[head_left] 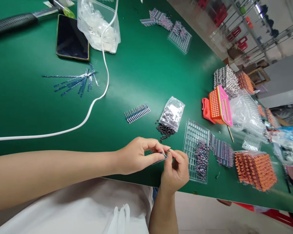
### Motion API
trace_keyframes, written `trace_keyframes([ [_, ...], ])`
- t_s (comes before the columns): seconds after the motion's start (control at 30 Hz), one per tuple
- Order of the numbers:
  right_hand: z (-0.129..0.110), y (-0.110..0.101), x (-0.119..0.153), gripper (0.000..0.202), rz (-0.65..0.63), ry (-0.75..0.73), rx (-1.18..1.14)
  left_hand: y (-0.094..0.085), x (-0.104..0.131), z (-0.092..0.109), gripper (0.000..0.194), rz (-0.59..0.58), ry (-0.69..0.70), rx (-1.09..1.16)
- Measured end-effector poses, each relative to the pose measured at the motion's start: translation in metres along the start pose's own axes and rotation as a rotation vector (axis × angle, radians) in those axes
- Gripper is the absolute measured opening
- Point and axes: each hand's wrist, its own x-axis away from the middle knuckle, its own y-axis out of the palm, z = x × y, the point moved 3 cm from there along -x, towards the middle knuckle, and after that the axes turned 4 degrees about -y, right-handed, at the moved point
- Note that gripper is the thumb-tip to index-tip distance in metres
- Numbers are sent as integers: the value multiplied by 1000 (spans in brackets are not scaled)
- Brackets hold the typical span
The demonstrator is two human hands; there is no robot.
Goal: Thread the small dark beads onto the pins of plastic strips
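My left hand [135,156] is closed, thumb and fingers pinching a small blue-grey strip [164,158] that the fingers mostly cover. At the strip's end, my right hand [176,170] pinches a tiny dark bead [169,150] between thumb and forefinger. The fingertips of both hands nearly meet. Just beyond them lies a heap of dark beads [166,130], spilled from a clear plastic bag [173,112]. To the left of the bag, a strip with a row of thin pins [137,113] rests on the green table.
Right of my hands lie a clear compartment tray [190,146] with pin pieces, more strips [223,152] and an orange stack [255,170]. Farther off stands an orange basket [217,105]. A white cable [88,113], blue strips [75,79], a phone [72,39] and a hammer [17,24] lie left.
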Motion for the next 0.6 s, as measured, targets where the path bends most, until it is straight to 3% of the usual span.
trace_keyframes([
  [0.3,-2,0,1,23,22,-120,88,0,0,2,8,23,29,-58],
  [0.6,-2,0,1,20,-38,-193,170,-3,-1,2,10,49,77,-161],
])
